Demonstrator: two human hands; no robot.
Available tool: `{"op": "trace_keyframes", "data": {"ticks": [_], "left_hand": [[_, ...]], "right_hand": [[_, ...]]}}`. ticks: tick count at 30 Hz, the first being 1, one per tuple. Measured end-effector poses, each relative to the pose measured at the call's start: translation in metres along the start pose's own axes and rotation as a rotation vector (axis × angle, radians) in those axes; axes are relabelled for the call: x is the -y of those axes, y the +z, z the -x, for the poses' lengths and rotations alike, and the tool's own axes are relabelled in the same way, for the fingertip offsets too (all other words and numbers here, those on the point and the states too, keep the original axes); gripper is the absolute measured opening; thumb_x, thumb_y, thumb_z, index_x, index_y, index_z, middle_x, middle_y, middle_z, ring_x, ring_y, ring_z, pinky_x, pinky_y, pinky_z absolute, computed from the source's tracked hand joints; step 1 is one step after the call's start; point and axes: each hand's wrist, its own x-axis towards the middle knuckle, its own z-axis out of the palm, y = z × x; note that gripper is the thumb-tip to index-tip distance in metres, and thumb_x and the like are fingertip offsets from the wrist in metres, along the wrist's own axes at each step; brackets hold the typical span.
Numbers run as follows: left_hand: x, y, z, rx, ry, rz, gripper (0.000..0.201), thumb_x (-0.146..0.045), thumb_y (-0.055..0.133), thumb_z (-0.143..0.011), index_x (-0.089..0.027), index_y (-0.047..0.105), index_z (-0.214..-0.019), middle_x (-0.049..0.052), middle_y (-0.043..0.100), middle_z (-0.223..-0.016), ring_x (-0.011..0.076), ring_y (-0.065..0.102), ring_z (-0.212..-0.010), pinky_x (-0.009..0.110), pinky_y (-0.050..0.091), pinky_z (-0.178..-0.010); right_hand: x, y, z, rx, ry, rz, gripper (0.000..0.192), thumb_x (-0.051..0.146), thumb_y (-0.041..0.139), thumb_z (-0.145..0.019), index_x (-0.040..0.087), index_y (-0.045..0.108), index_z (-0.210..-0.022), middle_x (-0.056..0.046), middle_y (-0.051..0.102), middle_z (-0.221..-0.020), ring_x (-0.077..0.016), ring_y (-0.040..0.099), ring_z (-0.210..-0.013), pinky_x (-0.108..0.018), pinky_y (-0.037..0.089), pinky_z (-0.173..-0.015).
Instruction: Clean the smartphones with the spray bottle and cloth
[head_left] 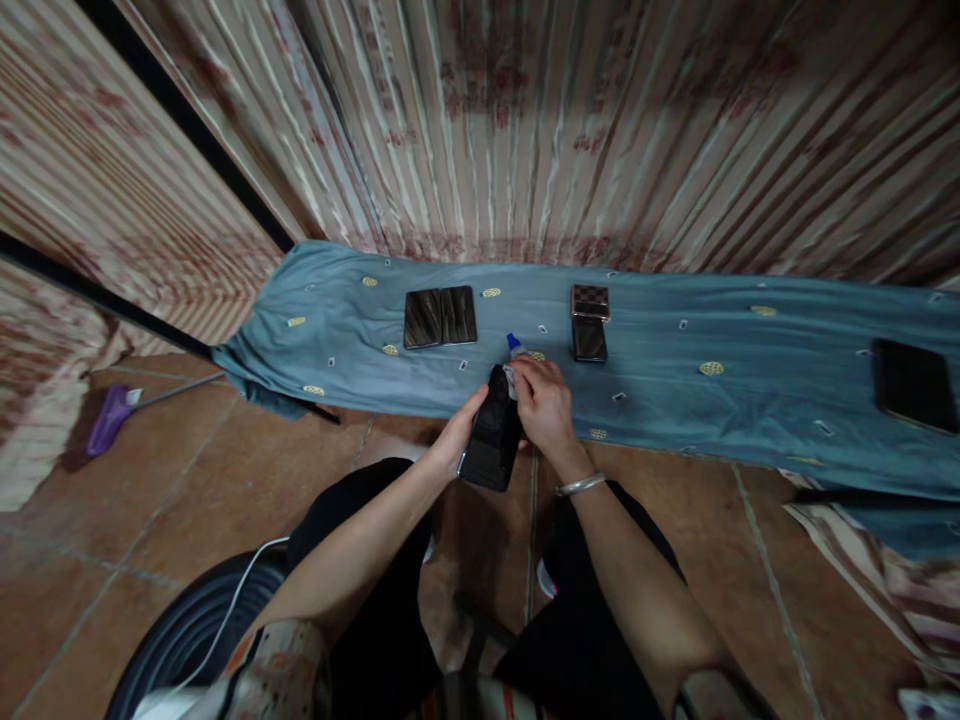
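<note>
Low in the middle of the frame, above your knees, your left hand grips a black phone by its left edge, holding it tilted with the screen up and the far end raised so the glass faces you. Your right hand is closed over the phone's upper end, fingers pinching what looks like a small pale wipe against the glass; you wear a silver bracelet on that wrist. Just past your knuckles a small bottle with a blue cap stands on the blue cloth, close enough to reach without setting the phone down. Farther back on the cloth, left of centre, lies a pair of dark phones side by side, and right of centre two more phones lie end to end. Near the right edge of the frame, well apart from the rest, another dark phone lies flat. At the far left, a purple broom rests on the tiled floor.
</note>
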Motion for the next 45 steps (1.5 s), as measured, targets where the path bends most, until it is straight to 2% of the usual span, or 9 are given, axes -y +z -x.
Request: {"op": "trace_keyframes", "data": {"ticks": [8, 13, 19, 25, 29, 32, 39, 42, 45], "left_hand": [[-0.008, 0.007, 0.005, 0.048, 0.031, 0.087, 0.054, -0.048, 0.036, -0.101, -0.008, 0.068, -0.119, 0.013, 0.078, -0.087, 0.0242, 0.075, -0.078, 0.040, 0.058, -0.085], [-0.013, 0.011, 0.006, 0.000, 0.125, 0.106, 0.050, -0.047, 0.042, -0.100, -0.010, 0.073, -0.110, 0.007, 0.076, -0.074, 0.0182, 0.069, -0.061, 0.030, 0.056, -0.077], [-0.017, 0.001, 0.000, -0.027, 0.195, 0.140, 0.049, -0.047, 0.043, -0.099, -0.010, 0.074, -0.106, 0.005, 0.075, -0.070, 0.0164, 0.066, -0.057, 0.028, 0.055, -0.070], [-0.028, -0.002, 0.004, 0.031, 0.227, 0.175, 0.057, -0.049, 0.033, -0.101, -0.009, 0.071, -0.115, 0.010, 0.078, -0.084, 0.0234, 0.074, -0.077, 0.035, 0.059, -0.079], [-0.035, -0.002, 0.002, 0.114, 0.230, 0.177, 0.065, -0.053, 0.025, -0.101, -0.009, 0.068, -0.122, 0.013, 0.078, -0.095, 0.0249, 0.075, -0.086, 0.037, 0.059, -0.083], [-0.038, -0.004, -0.004, 0.104, 0.260, 0.161, 0.064, -0.051, 0.025, -0.102, -0.007, 0.066, -0.124, 0.013, 0.078, -0.094, 0.0242, 0.075, -0.090, 0.036, 0.059, -0.086], [-0.046, -0.009, -0.014, 0.120, 0.298, 0.174, 0.058, -0.049, 0.030, -0.102, -0.008, 0.065, -0.122, 0.010, 0.078, -0.086, 0.0204, 0.075, -0.082, 0.031, 0.059, -0.082], [-0.048, -0.007, -0.016, 0.141, 0.296, 0.200, 0.061, -0.052, 0.029, -0.101, -0.008, 0.061, -0.127, 0.012, 0.078, -0.091, 0.0217, 0.075, -0.085, 0.034, 0.059, -0.084], [-0.048, -0.004, -0.017, 0.141, 0.304, 0.229, 0.063, -0.054, 0.030, -0.100, -0.008, 0.059, -0.132, 0.012, 0.077, -0.095, 0.0225, 0.074, -0.089, 0.036, 0.058, -0.087]], "right_hand": [[-0.018, 0.006, 0.001, -0.101, 0.412, -0.370, 0.028, 0.035, 0.057, -0.085, 0.020, 0.077, -0.099, -0.007, 0.079, -0.101, -0.0242, 0.072, -0.094, -0.042, 0.055, -0.092], [-0.014, 0.020, 0.002, -0.111, 0.491, -0.559, 0.031, 0.036, 0.062, -0.078, 0.019, 0.078, -0.099, -0.006, 0.080, -0.100, -0.0233, 0.073, -0.094, -0.042, 0.054, -0.096], [-0.003, 0.024, 0.010, -0.065, 0.501, -0.615, 0.030, 0.034, 0.063, -0.079, 0.019, 0.078, -0.099, -0.006, 0.080, -0.098, -0.0219, 0.073, -0.090, -0.041, 0.056, -0.093], [0.015, 0.019, 0.028, 0.052, 0.490, -0.639, 0.030, 0.034, 0.063, -0.082, 0.019, 0.078, -0.102, -0.006, 0.080, -0.097, -0.0200, 0.073, -0.084, -0.035, 0.059, -0.083], [0.023, 0.012, 0.039, 0.108, 0.491, -0.615, 0.028, 0.034, 0.062, -0.082, 0.020, 0.077, -0.102, -0.005, 0.080, -0.094, -0.0201, 0.073, -0.082, -0.033, 0.059, -0.081], [0.026, 0.008, 0.047, 0.144, 0.501, -0.611, 0.027, 0.033, 0.062, -0.083, 0.022, 0.077, -0.103, -0.004, 0.080, -0.093, -0.0202, 0.074, -0.085, -0.032, 0.059, -0.081], [0.033, 0.001, 0.060, 0.200, 0.488, -0.589, 0.031, 0.030, 0.060, -0.086, 0.018, 0.074, -0.110, -0.006, 0.079, -0.093, -0.0196, 0.075, -0.082, -0.032, 0.061, -0.079], [0.034, -0.003, 0.060, 0.195, 0.375, -0.478, 0.029, 0.027, 0.058, -0.089, 0.021, 0.073, -0.113, -0.007, 0.078, -0.106, -0.0194, 0.074, -0.091, -0.032, 0.060, -0.084], [0.033, -0.008, 0.058, 0.151, 0.098, -0.240, 0.026, 0.023, 0.055, -0.094, 0.022, 0.072, -0.113, -0.009, 0.075, -0.114, -0.0211, 0.070, -0.106, -0.036, 0.057, -0.096]]}}
